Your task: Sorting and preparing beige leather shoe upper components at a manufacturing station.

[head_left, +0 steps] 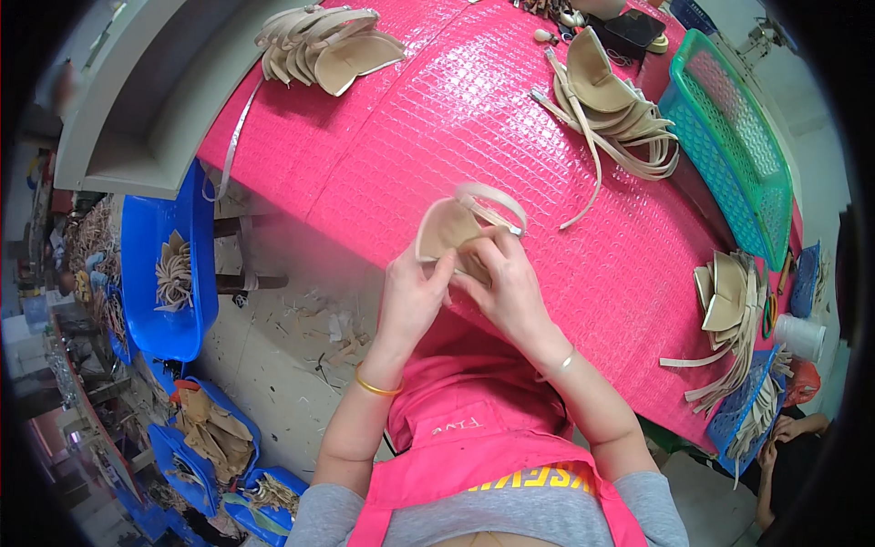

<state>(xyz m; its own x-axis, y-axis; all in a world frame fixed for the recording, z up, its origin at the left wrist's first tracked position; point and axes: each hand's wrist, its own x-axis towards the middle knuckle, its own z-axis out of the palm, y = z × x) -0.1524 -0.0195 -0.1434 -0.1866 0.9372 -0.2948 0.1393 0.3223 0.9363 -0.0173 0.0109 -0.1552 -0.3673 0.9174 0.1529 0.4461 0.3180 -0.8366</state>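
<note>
A beige cupped leather-like piece with a looped pale strap, looking like a sandal upper (443, 228), is held over the near edge of the pink-covered table (365, 182). My left hand (413, 290) grips its lower left side between thumb and fingers. On its right part, my right hand (502, 281) pinches close to the base of the strap, the fingertips of both hands nearly meeting. What lies under the fingertips is hidden. A stack of similar beige pieces (351, 56) rests at the far left of the table, and another pile with long straps (606, 91) lies at the far right.
At right stand a green plastic basket (729, 137), more beige pieces (725, 294), a white thread spool (800, 338) and a blue basket of straps (749, 401). Left, a grey shelf unit (137, 100) and blue bins (169, 319) flank the table. Another person's hand (791, 427) shows lower right.
</note>
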